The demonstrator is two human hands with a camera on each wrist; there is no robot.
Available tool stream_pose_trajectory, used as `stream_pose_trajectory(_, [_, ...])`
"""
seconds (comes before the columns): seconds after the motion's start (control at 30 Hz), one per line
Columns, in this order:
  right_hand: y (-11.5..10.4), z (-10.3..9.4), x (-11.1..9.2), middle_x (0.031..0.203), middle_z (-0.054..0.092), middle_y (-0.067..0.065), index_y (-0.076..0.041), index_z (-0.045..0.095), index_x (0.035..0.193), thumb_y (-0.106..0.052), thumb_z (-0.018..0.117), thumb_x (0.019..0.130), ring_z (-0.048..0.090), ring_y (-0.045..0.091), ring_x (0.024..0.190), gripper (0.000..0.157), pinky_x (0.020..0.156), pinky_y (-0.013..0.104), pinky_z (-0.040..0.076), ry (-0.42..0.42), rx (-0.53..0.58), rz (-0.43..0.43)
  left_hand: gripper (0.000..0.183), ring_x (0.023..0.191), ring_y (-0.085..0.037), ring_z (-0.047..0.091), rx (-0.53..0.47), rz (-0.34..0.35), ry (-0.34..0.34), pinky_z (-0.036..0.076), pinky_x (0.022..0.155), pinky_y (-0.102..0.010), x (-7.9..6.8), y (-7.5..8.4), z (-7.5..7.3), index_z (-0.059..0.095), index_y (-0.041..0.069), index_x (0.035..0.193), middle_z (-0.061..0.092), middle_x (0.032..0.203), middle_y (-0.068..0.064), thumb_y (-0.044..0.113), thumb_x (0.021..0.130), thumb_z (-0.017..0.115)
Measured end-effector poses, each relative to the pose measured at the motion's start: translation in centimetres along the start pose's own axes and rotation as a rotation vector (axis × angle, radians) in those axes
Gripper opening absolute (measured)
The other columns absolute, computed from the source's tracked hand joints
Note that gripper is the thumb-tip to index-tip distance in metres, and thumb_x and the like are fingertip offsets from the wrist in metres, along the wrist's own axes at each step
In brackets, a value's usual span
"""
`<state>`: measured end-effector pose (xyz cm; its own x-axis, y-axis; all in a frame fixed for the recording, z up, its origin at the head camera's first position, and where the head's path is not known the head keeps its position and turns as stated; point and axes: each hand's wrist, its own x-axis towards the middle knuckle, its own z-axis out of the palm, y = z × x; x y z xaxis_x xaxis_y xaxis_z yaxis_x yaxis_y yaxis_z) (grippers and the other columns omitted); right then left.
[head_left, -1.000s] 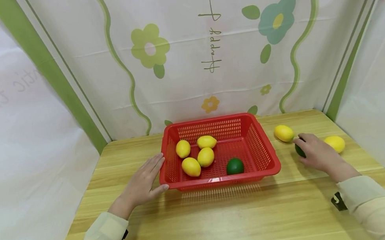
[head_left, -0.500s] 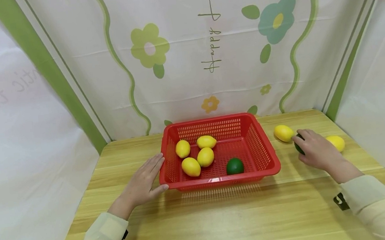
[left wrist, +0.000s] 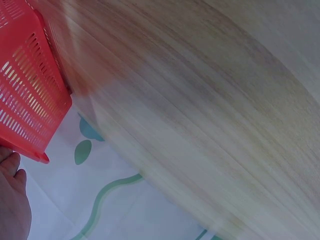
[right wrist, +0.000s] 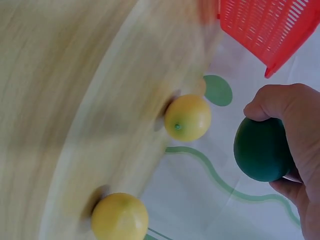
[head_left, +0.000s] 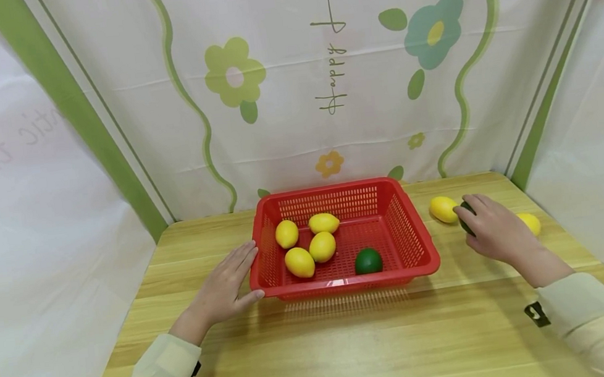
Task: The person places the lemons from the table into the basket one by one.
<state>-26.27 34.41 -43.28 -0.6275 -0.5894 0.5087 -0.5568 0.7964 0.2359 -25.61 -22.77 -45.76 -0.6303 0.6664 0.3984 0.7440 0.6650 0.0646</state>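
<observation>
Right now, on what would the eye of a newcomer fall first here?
Probably the red basket near the back of the wooden table, with four yellow lemons and a dark green fruit inside. To its right, the right hand holds a second green fruit near two more lemons. The left hand rests against the basket's left end.

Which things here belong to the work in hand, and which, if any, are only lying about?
Likely the job's:
Red plastic basket, touched by the left hand
Dark green round fruit in the right hand
Second dark green round fruit, inside the basket
Four yellow oval lemons, also inside
Two more lemons outside the basket

Apparently just surroundings:
Pale wooden table
White flowered sheet
</observation>
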Motion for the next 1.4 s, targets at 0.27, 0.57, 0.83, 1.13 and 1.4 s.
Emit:
stream_pose_trajectory(0.27, [-0.3, -0.9, 1.1, 0.109, 0.053, 0.036, 0.011, 0.059, 0.111, -0.002, 0.078, 0.058, 0.052, 0.051, 0.098, 0.058, 0.08, 0.058, 0.049, 0.05, -0.001, -0.035, 0.083, 0.139, -0.035, 0.032, 0.007, 0.014, 0.016, 0.03, 0.11, -0.051, 0.1, 0.1, -0.1, 0.035, -0.006, 0.146, 0.034, 0.152, -0.021, 0.059, 0.095, 0.046])
stream_pose_trajectory(0.57, [-0.8, -1.9, 2.6, 0.107, 0.054, 0.035, 0.011, 0.059, 0.111, -0.003, 0.072, 0.061, 0.054, 0.049, 0.095, 0.053, 0.077, 0.056, 0.052, 0.096, -0.007, -0.083, 0.085, 0.14, -0.034, 0.031, 0.0, 0.017, 0.018, 0.029, 0.111, -0.051, 0.1, 0.2, -0.3, 0.035, -0.006, 0.146, 0.034, 0.152, -0.021, 0.061, 0.096, 0.041])
stream_pose_trajectory(0.83, [-1.3, -2.5, 3.9, 0.109, 0.055, 0.035, 0.012, 0.059, 0.111, -0.004, 0.071, 0.062, 0.054, 0.05, 0.097, 0.053, 0.079, 0.056, 0.051, 0.126, -0.005, -0.122, 0.084, 0.14, -0.034, 0.031, -0.004, 0.01, 0.009, 0.029, 0.111, -0.051, 0.1, 0.2, -0.3, 0.035, -0.006, 0.146, 0.034, 0.152, -0.02, 0.06, 0.095, 0.043])
stream_pose_trajectory(1.13, [-2.1, -3.3, 5.2, 0.109, 0.055, 0.034, 0.011, 0.059, 0.111, -0.005, 0.07, 0.065, 0.054, 0.05, 0.095, 0.049, 0.08, 0.056, 0.051, 0.153, -0.011, -0.157, 0.084, 0.14, -0.034, 0.031, -0.01, 0.005, -0.002, 0.029, 0.111, -0.052, 0.2, 0.2, -0.4, 0.035, -0.006, 0.146, 0.033, 0.152, -0.02, 0.06, 0.095, 0.044])
stream_pose_trajectory(1.4, [-3.1, -3.9, 6.5, 0.107, 0.056, 0.033, 0.01, 0.06, 0.109, -0.004, 0.069, 0.067, 0.054, 0.048, 0.095, 0.045, 0.08, 0.055, 0.051, 0.167, 0.005, -0.179, 0.083, 0.14, -0.034, 0.031, -0.005, 0.003, -0.009, 0.029, 0.111, -0.052, 0.2, 0.2, -0.4, 0.035, -0.006, 0.147, 0.034, 0.152, -0.02, 0.058, 0.094, 0.049])
